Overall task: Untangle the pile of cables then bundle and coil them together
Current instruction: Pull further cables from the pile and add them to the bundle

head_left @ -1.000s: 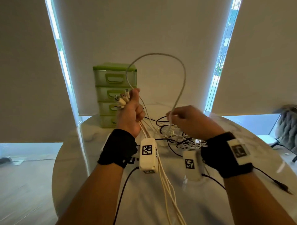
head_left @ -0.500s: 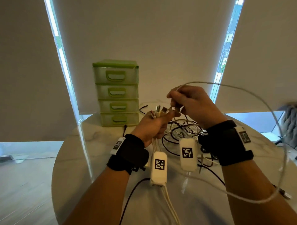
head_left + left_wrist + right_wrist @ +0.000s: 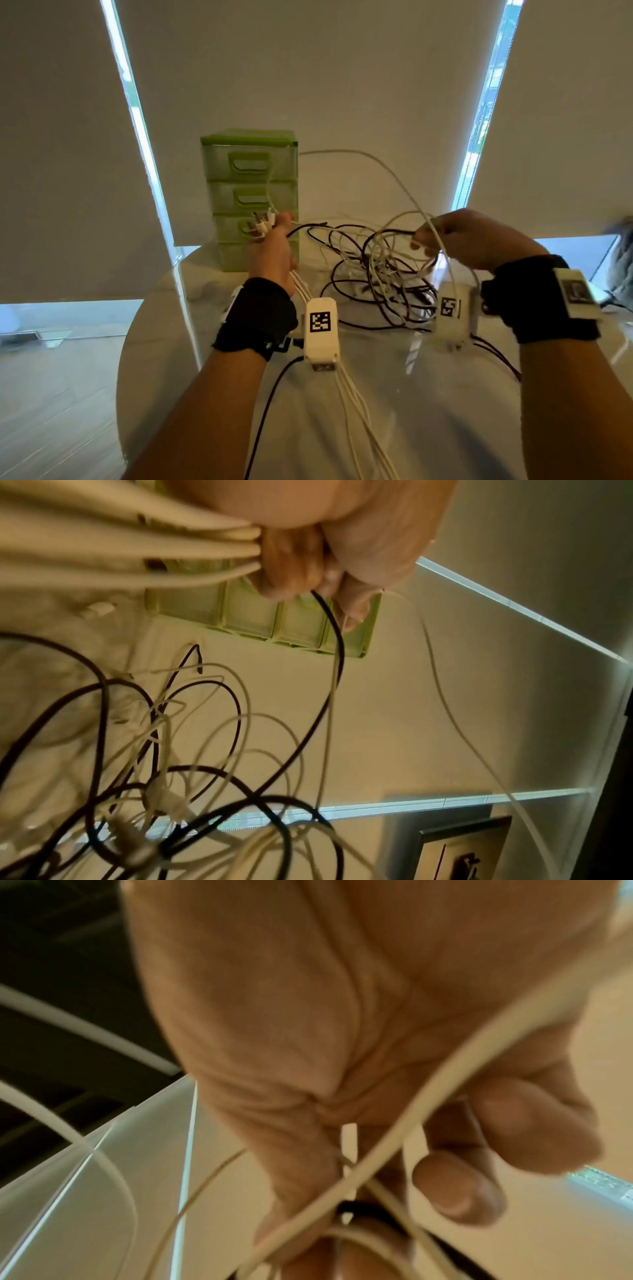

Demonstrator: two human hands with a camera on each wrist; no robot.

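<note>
A tangle of black and white cables (image 3: 380, 270) (image 3: 164, 777) lies on the round table (image 3: 428, 411). My left hand (image 3: 274, 246) (image 3: 325, 547) grips a bundle of white cables (image 3: 352, 404) (image 3: 120, 547). Their plug ends (image 3: 262, 221) stick out above the fist, and one black cable (image 3: 334, 669) also runs from it. My right hand (image 3: 469, 236) (image 3: 342, 1069) is raised over the pile's right side. It pinches a white cable (image 3: 404, 188) (image 3: 428, 1096) that arcs up and back toward the left hand. A few loops of the pile hang from its fingers.
A green four-drawer plastic organiser (image 3: 251, 195) (image 3: 274, 615) stands at the table's back left, just behind my left hand. Window blinds (image 3: 308, 68) fill the background. A grey chair (image 3: 621, 260) stands off the table's right edge.
My hands have drawn apart: the left moved left and up with its bundle, the right moved right and down. The large white loop by my right arm now arcs between the hands.
</note>
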